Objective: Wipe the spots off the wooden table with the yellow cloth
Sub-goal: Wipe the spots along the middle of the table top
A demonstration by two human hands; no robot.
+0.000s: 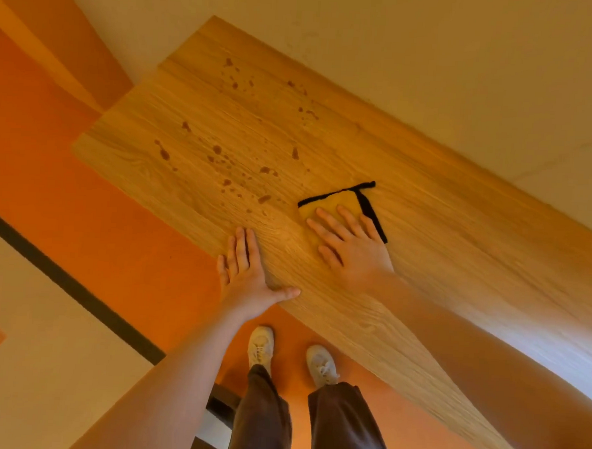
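Under the right hand (350, 247), fingers straight and spread, lay the yellow cloth (336, 206), pressed flat on the wooden table (457, 267); nothing was gripped. Left hand (247, 276) rested open on the table's near edge, fingers straight, thumb out, holding nothing. Dark spots (222, 165) were scattered just left of the cloth and on toward the far end, apparently untouched. Judgement: wiping barely begun or not yet started; nearly all spots remained to be cleared.

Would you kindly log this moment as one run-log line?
right hand flat on yellow cloth | left hand at table edge | spots unwiped
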